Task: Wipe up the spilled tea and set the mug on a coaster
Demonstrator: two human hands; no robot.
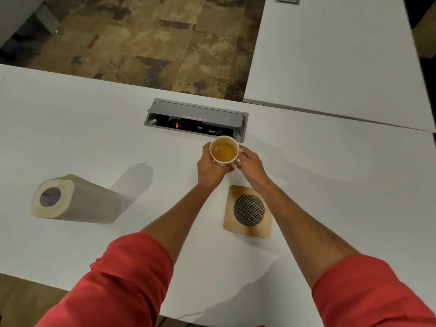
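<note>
While both hands (230,165) grip it, the mug (224,151) holds amber tea (224,152).

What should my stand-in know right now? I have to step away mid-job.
Left hand: grip around the mug from the left.
Right hand: grip at the mug's right side, by the handle.
The mug holds tea and is near the open socket box; whether it is lifted or resting, I cannot tell.
Coaster: bare, nearer the person than the mug.
Paper roll: lying on its side, far left.
Done: nothing visible.
Left: any wiping (no spill plainly visible), then mug onto coaster.
</note>
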